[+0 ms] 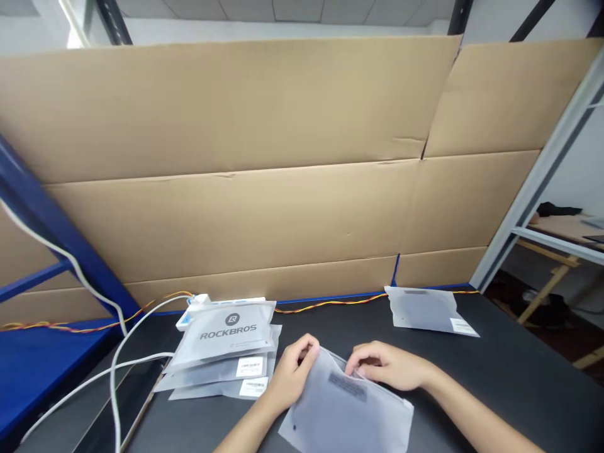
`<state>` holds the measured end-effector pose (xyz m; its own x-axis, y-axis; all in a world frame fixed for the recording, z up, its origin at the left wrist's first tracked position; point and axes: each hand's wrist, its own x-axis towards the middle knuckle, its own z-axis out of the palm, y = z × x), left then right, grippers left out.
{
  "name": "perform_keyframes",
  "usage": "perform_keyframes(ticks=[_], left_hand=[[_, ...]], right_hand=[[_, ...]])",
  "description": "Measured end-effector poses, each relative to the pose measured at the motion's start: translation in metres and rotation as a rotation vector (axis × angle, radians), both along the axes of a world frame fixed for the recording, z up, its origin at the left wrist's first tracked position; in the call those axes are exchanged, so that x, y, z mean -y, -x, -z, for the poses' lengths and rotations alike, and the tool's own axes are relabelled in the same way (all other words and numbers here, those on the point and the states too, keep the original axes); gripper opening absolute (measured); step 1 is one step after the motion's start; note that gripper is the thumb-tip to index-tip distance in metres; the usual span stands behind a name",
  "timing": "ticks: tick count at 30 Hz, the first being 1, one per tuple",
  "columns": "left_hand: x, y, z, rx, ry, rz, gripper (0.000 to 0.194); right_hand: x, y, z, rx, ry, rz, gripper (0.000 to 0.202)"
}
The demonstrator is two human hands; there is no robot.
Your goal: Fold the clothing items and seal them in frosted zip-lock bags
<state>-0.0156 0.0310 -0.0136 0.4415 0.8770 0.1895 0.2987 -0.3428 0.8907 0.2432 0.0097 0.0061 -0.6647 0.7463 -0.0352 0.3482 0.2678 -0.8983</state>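
Observation:
A frosted zip bag [346, 409] with something dark inside lies at the front of the dark tabletop, its zip edge facing away from me. My left hand [297, 371] pinches the bag's upper left corner between thumb and fingers. Along the same zip edge, farther right, my right hand [384, 365] has its fingers closed on the bag's rim, where the edge gapes a little. The right fingertips are partly hidden by the plastic.
Several frosted bags are stacked at left, the top bag [231, 330] printed ROCKBROS. A white power strip [202, 305] sits behind them, with white cables [114, 377] running left. Another frosted bag [427, 309] lies at back right. A cardboard wall [264, 220] closes the back.

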Motion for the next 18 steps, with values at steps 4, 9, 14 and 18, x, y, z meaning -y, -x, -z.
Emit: perform_keyframes(ticks=[4, 9, 14, 18], left_hand=[[0.001, -0.003, 0.000, -0.002, -0.022, -0.021, 0.031], [0.002, -0.005, 0.001, -0.016, -0.031, -0.028, 0.030], [0.002, -0.006, 0.003, 0.014, -0.051, -0.040, 0.028], [0.005, -0.008, 0.006, 0.017, -0.071, -0.020, 0.029]], right_hand=[[0.005, 0.002, -0.001, 0.080, -0.032, 0.039, 0.030], [0.002, -0.001, 0.006, 0.134, -0.019, -0.021, 0.026], [0.000, 0.004, 0.012, 0.144, -0.052, -0.054, 0.033], [0.003, 0.018, 0.011, 0.202, -0.125, -0.087, 0.035]])
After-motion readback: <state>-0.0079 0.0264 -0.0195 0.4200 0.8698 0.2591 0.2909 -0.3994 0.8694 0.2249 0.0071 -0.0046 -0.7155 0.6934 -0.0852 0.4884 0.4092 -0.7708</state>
